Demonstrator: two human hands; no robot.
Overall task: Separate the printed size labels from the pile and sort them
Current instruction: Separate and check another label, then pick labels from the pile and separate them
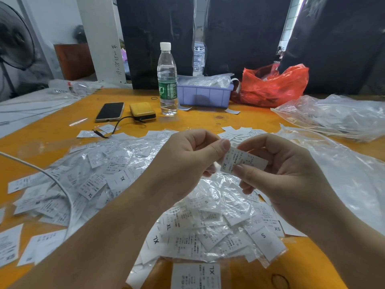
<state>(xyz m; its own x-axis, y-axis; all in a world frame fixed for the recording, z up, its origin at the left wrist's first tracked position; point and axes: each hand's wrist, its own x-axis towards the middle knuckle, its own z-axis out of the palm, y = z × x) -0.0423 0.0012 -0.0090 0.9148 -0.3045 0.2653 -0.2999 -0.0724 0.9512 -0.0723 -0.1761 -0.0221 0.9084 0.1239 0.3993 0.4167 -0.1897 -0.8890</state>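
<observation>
Held label: a white XS size label (242, 161) is raised above the pile, over the middle of the orange worktop (208, 118), touching nothing but the two hands.
Left hand (185, 161): its grip is a pinch, thumb tip pressed on the label's upper left corner with the curled fingers behind it.
Right hand (285, 170): its grip is also a pinch, thumb on the label's lower edge and fingers curled behind the right end.
Label pile (198, 222): loose labels marked XL, S and XS lie mixed with crinkled clear film, spreading from the worktop's middle toward its near and left edges.
Sorted group, by my guess: the flatter spread of labels (100, 174) toward the left edge shows several XL prints.
Long axis: the held label's long side runs from lower left to upper right, tilted a little, printed face toward the camera.
Pointing: the XS mark sits at the lower left end, turned sideways.
Risk, doubled labels: two thin labels or a scrap of film may cling together, so a wrong size would ride along unseen.
Risk, misread: the sideways print could let XS be taken for S or XL.
Risk, drop: a loose pinch would let it fall back into the unsorted heap.
Risk, cable: the white cable (62, 188) across the left spread could drag labels if snagged.
</observation>
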